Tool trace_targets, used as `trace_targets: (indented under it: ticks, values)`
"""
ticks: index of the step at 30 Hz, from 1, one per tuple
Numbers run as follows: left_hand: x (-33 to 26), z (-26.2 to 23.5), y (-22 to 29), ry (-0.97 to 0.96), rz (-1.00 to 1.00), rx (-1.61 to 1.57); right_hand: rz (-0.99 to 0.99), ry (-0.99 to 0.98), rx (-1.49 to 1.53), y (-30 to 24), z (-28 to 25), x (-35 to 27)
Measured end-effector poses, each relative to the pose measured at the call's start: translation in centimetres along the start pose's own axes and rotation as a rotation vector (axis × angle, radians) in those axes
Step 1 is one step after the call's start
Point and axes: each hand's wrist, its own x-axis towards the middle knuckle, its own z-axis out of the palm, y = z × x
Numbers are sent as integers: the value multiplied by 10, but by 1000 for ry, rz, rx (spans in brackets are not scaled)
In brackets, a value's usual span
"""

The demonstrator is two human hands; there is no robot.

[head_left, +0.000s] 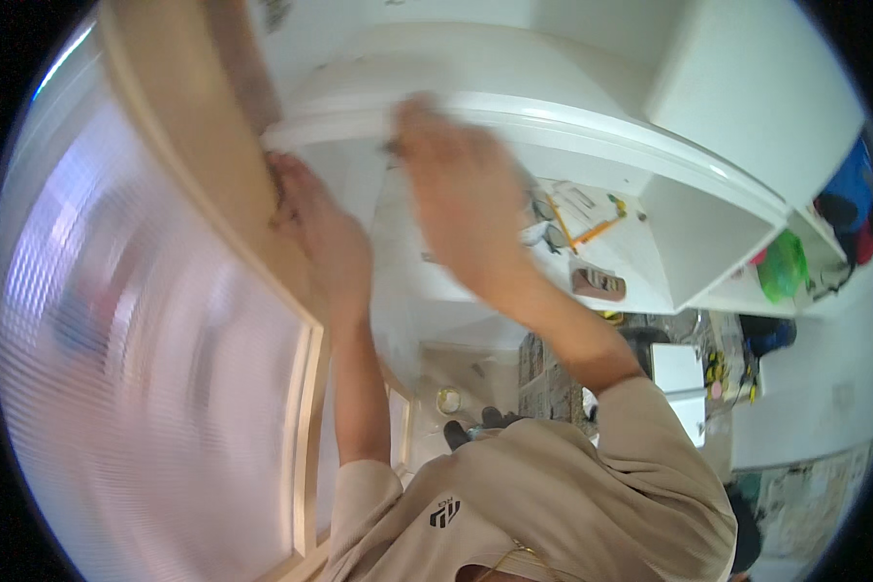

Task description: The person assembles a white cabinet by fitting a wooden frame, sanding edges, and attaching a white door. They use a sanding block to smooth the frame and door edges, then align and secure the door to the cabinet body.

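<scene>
Left hand (322, 225) presses flat, fingers spread, against the wooden frame (189, 145) of a ribbed glass door (136, 369) at nine o'clock — stiff, heavy, fragile; best held by the frame. Right hand (466, 199), blurred at twelve near the white shelf (514, 107) — grip unclear.

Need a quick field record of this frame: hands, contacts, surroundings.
left hand: pressed against wooden door frame, beside white shelf edge
right hand: raised at the shelf edge, motion-blurred; contact unclear
door: ribbed translucent panel in the wooden frame, at left
shelf contents: orange pencil, glasses, brown block
far right: green bag
</scene>
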Motion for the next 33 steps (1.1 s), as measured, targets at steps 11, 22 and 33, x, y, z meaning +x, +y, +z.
trace_targets:
  ticks: [11, 22, 33]
  values:
    - [15, -45, 22, 231, 150, 21, -183, -138, 403, -2, -73, -43]
    - [62, -70, 86, -95, 371, 32, 778, -363, -102, 298, -144, -260]
    - [62, -68, 108, -35, 587, 18, 708, -449, -342, 326, -80, -289]
